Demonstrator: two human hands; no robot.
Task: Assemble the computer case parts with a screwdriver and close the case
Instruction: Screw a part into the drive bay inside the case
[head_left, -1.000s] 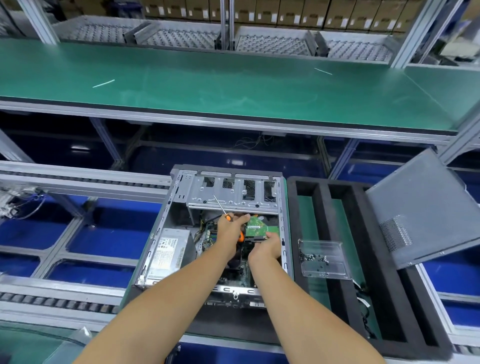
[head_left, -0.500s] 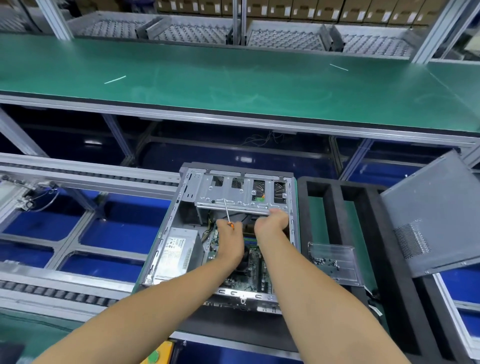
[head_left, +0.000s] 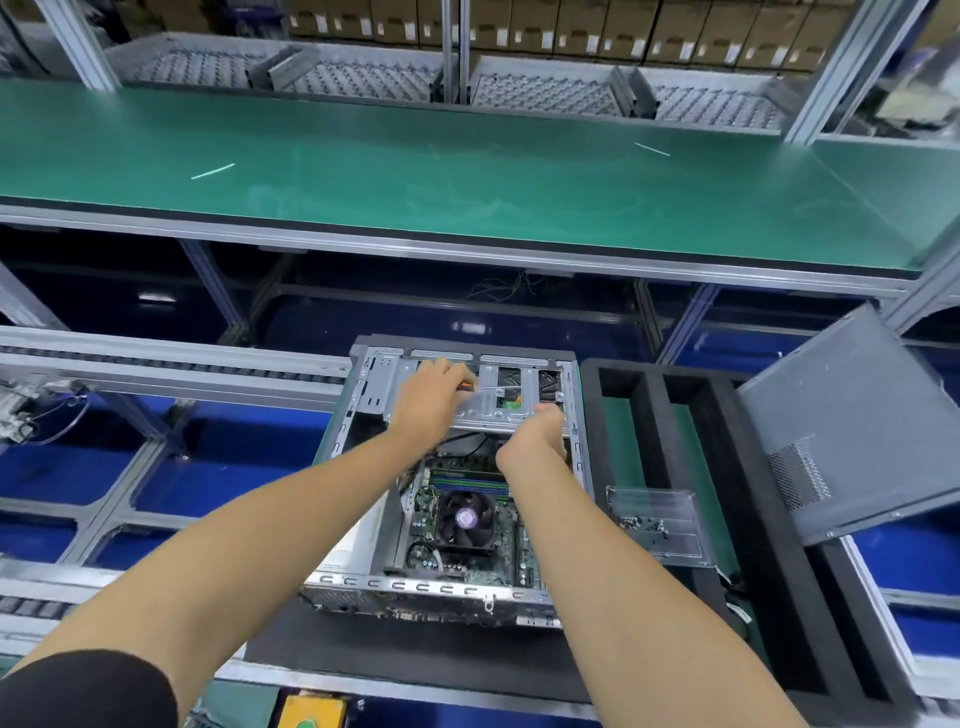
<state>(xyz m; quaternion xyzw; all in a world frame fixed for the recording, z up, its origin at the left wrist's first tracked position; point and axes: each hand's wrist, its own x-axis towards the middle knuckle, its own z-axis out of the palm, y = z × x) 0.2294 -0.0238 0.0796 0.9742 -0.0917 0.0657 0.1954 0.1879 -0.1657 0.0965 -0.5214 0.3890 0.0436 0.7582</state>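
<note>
Green matte bench behind — open steel computer case in front of me.
My left hand grips the screwdriver; my right hand holds the perforated drive cage, fingers hidden.

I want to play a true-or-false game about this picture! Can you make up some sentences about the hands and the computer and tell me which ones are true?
1. The left hand holds a screwdriver. True.
2. The side panel is already on the computer case. False: it leans to the right, off the case.
3. The fan inside shows. True.
4. The clear screw tray sits inside the case. False: it lies on the black foam holder beside it.
</note>
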